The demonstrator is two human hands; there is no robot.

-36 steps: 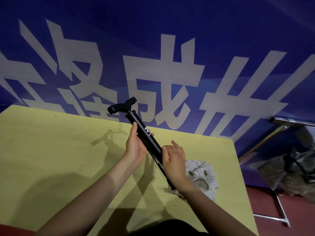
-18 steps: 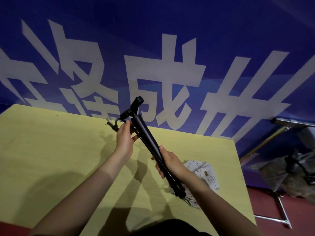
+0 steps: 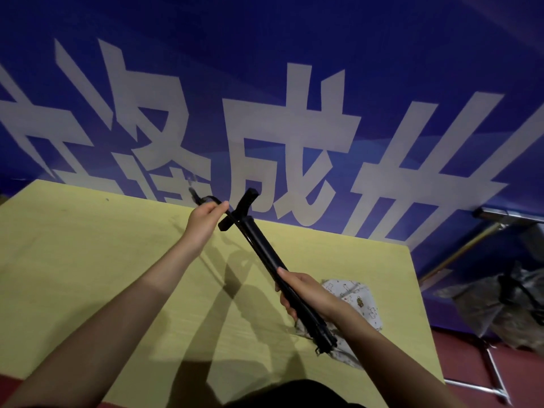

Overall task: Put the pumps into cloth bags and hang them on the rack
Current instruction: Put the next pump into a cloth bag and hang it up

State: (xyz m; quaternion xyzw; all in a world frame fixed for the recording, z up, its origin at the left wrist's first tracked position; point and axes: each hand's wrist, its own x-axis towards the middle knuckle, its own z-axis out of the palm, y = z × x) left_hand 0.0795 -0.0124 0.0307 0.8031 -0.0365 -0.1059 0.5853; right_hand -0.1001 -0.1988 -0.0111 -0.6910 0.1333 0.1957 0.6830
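A black hand pump [image 3: 262, 245] slants above the yellow table [image 3: 88, 260], its T-handle up near the far edge and its base low on the right. My right hand [image 3: 303, 293] grips the lower barrel. My left hand [image 3: 204, 219] pinches the pump's thin black hose beside the handle; the hose tip pokes out past my fingers to the left. A white patterned cloth bag [image 3: 356, 301] lies crumpled on the table under my right wrist, partly hidden by it.
A blue banner [image 3: 294, 98] with large white characters rises behind the table. At the right stand a metal rack frame [image 3: 500, 216] and a heap of bagged dark gear [image 3: 506, 304] on the red floor.
My left hand left the barrel and took the hose by the handle, drawing it up and left. My right hand closed round the lower barrel, and the handle end tilted further up.
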